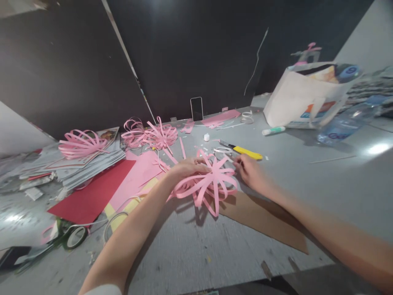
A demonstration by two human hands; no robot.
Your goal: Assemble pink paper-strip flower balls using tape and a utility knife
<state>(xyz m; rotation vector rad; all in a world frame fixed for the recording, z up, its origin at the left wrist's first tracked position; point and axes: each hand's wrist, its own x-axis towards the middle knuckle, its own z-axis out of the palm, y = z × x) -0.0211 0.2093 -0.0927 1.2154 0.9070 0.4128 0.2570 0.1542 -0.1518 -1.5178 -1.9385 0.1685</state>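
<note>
A flower of looped pink paper strips (214,177) is in front of me, its loops fanning out from one centre. My left hand (190,167) is closed on its far left side, the fingertips partly among the loops. Just right of the flower, my right hand (248,169) has its fingers curled together in a pinch. What they hold, if anything, I cannot make out. A white ring (223,150) lies close by those fingertips. Beyond the right hand rests a yellow box cutter (247,153) with its blade out. Part of a brown cardboard strip (267,217) lies beneath the flower.
More pink strip flowers (162,134) stand at the back left, and another pink strip ball (82,144) sits on stacked papers (89,166). Red paper (95,192) and scissors (66,239) are left. At right are a glue stick (273,130), bag (294,96) and bottle (346,123).
</note>
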